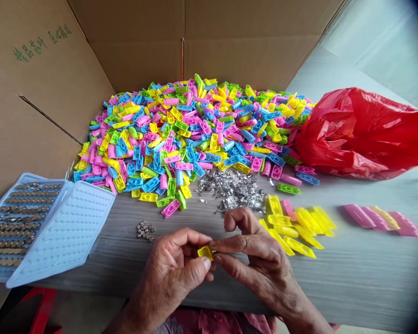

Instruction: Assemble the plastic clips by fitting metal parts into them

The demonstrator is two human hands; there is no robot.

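A small yellow piece [205,253] sits low in the middle of the frame, just above the near edge of the counter [369,278]. The left hand [174,273] has its grip clamped on it between thumb and forefinger. The right hand [261,260] pinches thumb and forefinger together on the piece's right end; whether something smaller lies between those fingertips cannot be told.

Just left of the hands lies a little cluster of round metal bits [145,229], and just above them a pile of shiny metal clips [233,190]. To the right, a group of yellow pieces [296,227] is set apart, with a few pink ones [379,220] further right. These look like the handled share, and it is small. The big heap of coloured pieces [195,130] in the upper middle looks like most of the work left.

A blue tray [66,232] at lower left holds rows of metal discs. A red bag [362,132] lies at upper right, and cardboard walls [135,41] stand behind.
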